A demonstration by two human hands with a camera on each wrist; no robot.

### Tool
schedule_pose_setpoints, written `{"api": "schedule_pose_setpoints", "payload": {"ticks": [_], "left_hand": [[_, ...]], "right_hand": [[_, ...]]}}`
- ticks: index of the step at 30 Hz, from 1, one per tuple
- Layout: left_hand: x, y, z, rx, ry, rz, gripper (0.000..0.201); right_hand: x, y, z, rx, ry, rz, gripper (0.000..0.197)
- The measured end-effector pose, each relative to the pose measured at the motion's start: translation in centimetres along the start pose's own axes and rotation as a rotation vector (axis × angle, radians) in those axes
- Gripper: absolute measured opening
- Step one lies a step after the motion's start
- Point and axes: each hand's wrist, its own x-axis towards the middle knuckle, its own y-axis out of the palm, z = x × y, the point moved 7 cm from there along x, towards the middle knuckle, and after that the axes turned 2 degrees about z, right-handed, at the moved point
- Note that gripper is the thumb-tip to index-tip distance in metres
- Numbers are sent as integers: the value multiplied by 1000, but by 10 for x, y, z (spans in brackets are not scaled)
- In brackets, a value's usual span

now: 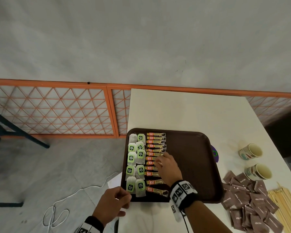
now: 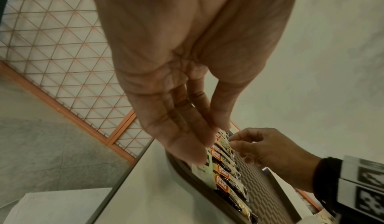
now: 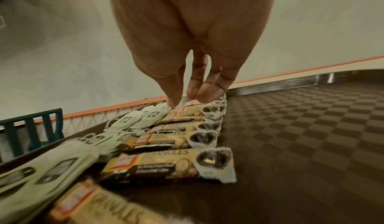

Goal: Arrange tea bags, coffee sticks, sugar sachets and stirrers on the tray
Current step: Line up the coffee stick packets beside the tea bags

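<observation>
One column coffee sticks [image 1: 155, 149] on tray [image 1: 191, 165]; middle sticks under right hand [image 1: 168, 167].

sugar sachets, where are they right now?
Head view: the sugar sachets lie heaped on the table, off the tray at its near right corner, between the tray and the stirrers, with the nearer cup just beyond them.

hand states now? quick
Left hand: open, straight fingertips on the nearest tea bag at the tray corner.
Right hand: closed, appears to pinch a coffee stick in the row.
</observation>
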Motion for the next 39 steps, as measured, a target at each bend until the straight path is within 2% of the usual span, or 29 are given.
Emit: {"api": "schedule_pose_setpoints", "payload": {"ticks": [6, 12, 18, 23, 28, 31, 34, 37, 39], "left_hand": [[-2, -10, 10, -6, -25, -27, 10], [-1, -18, 15, 5, -51, -47, 9], [-2, -21, 10, 2, -66, -51, 9], [-2, -23, 12, -8, -72, -44, 9], [0, -17, 14, -22, -68, -28, 13], [5, -6, 14, -40, -50, -23, 16], [11, 20, 6, -7, -38, 29, 17], [16, 58, -8, 29, -29, 123, 18], [18, 87, -21, 72, -7, 169, 17]], "right_hand": [[3, 15, -7, -34, 48, 158, 16], [20, -3, 0, -35, 32, 39, 14], [28, 4, -7, -75, 59, 139, 15], [38, -6, -3, -78, 36, 82, 15], [37, -5, 5, -95, 18, 130, 16], [19, -17, 5, -47, 30, 74, 18], [-23, -33, -9, 46, 31, 42, 15], [-81, -43, -57, 115, 114, 75, 11], [-120, -63, -107, 114, 225, 17, 9]]}}
